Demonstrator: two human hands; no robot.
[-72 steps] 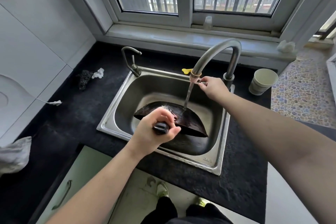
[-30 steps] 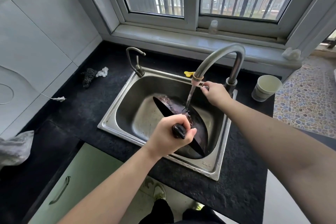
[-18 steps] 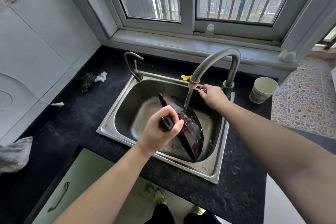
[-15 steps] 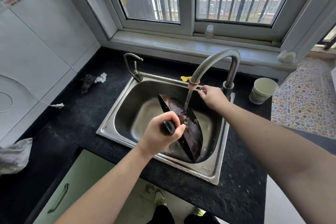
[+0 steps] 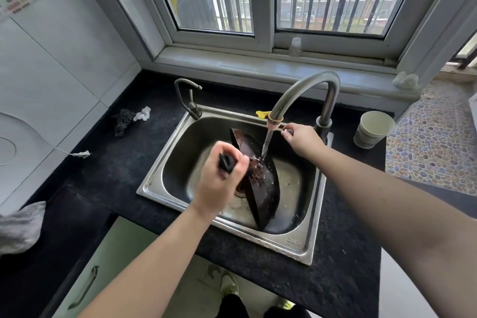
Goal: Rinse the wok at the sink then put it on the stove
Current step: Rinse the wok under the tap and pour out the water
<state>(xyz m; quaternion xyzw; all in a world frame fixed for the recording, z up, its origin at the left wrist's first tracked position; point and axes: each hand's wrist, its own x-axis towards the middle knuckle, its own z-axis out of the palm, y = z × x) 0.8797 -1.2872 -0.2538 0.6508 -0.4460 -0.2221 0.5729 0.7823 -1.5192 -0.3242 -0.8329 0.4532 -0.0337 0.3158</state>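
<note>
Dark wok tilted steeply on its edge inside the steel sink, under the running water of the tall faucet. Left hand with fingers curled tight around the black wok handle. Right hand with fingers pinching the faucet lever. Paper cup on the black table, near its back right corner. Small faucet at the sink's back left corner.

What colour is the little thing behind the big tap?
Yellow: the small yellow piece on the sink rim, in the head view.
</note>
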